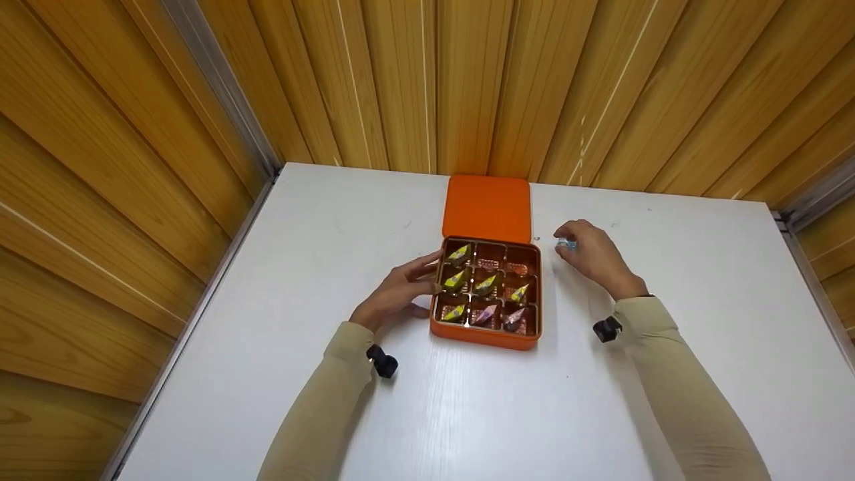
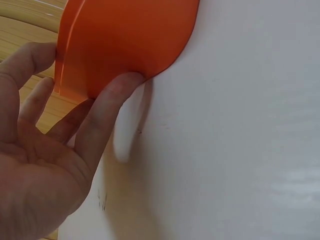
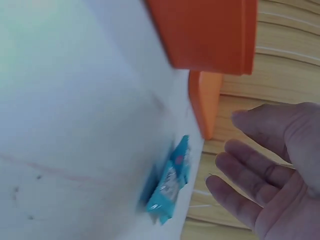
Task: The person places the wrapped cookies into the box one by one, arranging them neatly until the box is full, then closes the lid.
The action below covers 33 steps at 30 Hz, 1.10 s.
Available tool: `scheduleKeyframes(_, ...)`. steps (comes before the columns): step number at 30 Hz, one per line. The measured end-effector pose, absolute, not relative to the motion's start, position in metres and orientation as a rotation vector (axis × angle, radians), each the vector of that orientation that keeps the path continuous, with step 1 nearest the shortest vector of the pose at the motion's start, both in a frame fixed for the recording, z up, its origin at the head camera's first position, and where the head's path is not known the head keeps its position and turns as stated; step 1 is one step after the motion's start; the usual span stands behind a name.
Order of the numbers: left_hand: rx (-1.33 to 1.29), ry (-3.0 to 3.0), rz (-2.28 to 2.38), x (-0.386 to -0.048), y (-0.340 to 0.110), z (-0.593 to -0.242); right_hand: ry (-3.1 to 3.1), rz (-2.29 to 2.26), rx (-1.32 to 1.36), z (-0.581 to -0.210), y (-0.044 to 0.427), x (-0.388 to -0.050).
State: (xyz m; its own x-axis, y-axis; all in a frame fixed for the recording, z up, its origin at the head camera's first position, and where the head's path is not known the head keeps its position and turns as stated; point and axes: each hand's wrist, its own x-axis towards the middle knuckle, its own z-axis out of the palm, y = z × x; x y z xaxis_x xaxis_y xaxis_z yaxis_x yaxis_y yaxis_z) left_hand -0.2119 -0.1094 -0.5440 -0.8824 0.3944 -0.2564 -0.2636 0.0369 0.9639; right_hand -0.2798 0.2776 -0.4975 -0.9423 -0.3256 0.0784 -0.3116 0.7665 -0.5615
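Observation:
An orange box [image 1: 486,339] holds a brown tray with several compartments. Green-and-yellow wrapped candies [image 1: 456,280] lie in some; pinkish ones [image 1: 485,314] lie in the front row. The back middle and back right compartments show only the tray's ridged floor. My left hand [image 1: 399,288] rests on the box's left side, thumb and fingers extended against its wall [image 2: 115,45]. To the right of the box, my right hand [image 1: 593,254] is over a small blue wrapped candy [image 1: 566,244]. In the right wrist view, that candy [image 3: 170,187] lies on the table, apart from the loosely spread fingers [image 3: 250,170].
Behind the box lies its orange lid [image 1: 487,207], by the table's back edge. The white table [image 1: 320,234] meets wood-patterned panels [image 1: 467,87] at the back and on the left. A small dark wrist camera [image 1: 382,361] sits on the left sleeve, another [image 1: 607,329] on the right.

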Motion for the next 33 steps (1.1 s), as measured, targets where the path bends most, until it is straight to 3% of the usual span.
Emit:
scheduleKeyframes(19, 0.132, 1.853, 1.899, -0.211, -0.107, -0.542, 2.991, -0.778, -0.19, -0.516, 0.302, -0.281)
scheduleKeyframes(33, 0.123, 1.866, 1.899, -0.211, -0.107, -0.543, 2.906, -0.786, -0.179, -0.517, 0.304, -0.279)
